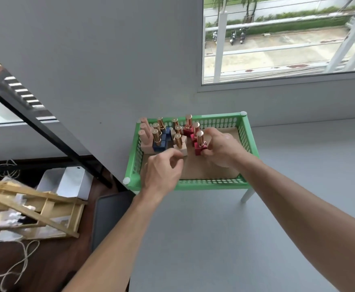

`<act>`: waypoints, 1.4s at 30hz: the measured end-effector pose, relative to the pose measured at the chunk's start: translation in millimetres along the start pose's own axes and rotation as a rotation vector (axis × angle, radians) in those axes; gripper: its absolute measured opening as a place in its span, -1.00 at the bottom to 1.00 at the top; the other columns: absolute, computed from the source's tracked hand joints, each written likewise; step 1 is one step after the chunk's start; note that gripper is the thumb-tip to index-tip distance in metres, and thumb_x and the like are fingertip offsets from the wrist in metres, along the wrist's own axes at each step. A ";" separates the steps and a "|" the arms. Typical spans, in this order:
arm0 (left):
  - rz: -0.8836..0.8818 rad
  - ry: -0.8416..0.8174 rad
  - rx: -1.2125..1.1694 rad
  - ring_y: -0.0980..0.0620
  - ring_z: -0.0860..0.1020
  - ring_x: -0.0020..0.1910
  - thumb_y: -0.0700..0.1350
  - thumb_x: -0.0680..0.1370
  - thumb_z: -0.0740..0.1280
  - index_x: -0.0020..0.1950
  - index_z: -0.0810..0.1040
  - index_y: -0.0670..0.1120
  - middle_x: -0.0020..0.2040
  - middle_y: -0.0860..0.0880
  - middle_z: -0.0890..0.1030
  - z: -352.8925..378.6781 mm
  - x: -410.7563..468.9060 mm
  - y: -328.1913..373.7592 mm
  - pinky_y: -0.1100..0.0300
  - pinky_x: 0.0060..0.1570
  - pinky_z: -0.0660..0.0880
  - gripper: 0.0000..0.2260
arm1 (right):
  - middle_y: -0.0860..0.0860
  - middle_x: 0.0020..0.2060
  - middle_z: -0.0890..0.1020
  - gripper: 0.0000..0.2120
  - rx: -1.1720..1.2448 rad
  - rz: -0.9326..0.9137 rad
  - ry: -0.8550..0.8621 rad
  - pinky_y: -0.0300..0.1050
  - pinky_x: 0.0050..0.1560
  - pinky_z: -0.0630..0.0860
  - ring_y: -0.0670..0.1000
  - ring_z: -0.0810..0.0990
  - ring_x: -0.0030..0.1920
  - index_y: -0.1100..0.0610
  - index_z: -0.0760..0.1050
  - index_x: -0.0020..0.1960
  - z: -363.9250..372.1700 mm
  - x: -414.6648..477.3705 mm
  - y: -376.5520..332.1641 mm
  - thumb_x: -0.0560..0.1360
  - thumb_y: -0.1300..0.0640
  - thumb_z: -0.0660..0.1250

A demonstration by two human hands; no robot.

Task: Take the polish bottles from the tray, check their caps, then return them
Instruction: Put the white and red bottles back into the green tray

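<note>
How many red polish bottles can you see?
3, lined up in the green tray: back bottle, middle bottle, front bottle gripped by the right hand. Others could hide behind the hand.

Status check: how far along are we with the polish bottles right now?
Done: nothing that shows. All bottles stand in the tray, none outside it, and checked caps can't be told from unchecked ones. In hand: the right hand grips the front red bottle, which is not yet lifted out. The left hand curls beside the front beige bottle; contact unclear. Left: seemingly every bottle.
</note>
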State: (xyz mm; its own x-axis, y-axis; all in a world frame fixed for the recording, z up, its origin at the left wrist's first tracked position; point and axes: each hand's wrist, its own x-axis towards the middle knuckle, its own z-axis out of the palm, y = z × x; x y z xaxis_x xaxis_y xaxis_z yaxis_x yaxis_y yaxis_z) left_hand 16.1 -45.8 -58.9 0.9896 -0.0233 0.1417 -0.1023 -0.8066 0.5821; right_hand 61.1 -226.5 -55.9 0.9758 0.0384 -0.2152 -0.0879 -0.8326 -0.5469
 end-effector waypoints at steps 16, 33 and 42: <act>-0.026 -0.037 0.046 -0.09 0.61 -0.07 -0.05 0.49 0.30 0.21 0.55 0.11 0.16 0.00 0.64 0.0 12.4 -5.8 0.02 -0.07 0.57 -0.71 | 0.18 0.10 0.57 -0.65 0.067 -0.053 0.012 -0.04 0.02 0.43 0.25 0.51 0.08 0.11 0.36 0.19 21.1 19.4 -26.0 0.41 0.19 0.17; 0.072 -0.070 0.370 -0.13 0.55 0.09 0.01 0.50 0.30 0.21 0.54 0.05 0.10 -0.05 0.64 -20.2 19.2 -18.1 0.05 -0.01 0.47 -0.71 | 0.16 -0.01 0.61 -0.82 0.025 -0.095 0.126 -0.07 -0.12 0.38 0.22 0.54 -0.01 0.15 0.50 0.00 40.5 24.9 -32.5 0.44 0.15 0.19; 0.099 -0.106 0.381 -0.13 0.53 0.13 0.01 0.49 0.31 0.28 0.49 0.04 0.14 -0.04 0.62 -19.1 19.2 -22.3 0.03 0.02 0.47 -0.65 | 0.08 0.04 0.62 -0.67 0.061 -0.096 0.075 0.01 0.04 0.51 0.15 0.55 0.05 0.05 0.44 0.13 35.8 25.5 -34.7 0.40 -0.01 0.34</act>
State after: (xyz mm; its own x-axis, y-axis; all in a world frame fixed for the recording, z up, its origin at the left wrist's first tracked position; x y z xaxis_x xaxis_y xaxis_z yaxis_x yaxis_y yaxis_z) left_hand 35.5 -17.0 -53.8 0.9839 -0.1561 0.0872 -0.1723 -0.9582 0.2283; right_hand 81.9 -176.9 -71.4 0.9923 0.0734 -0.1000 -0.0030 -0.7919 -0.6107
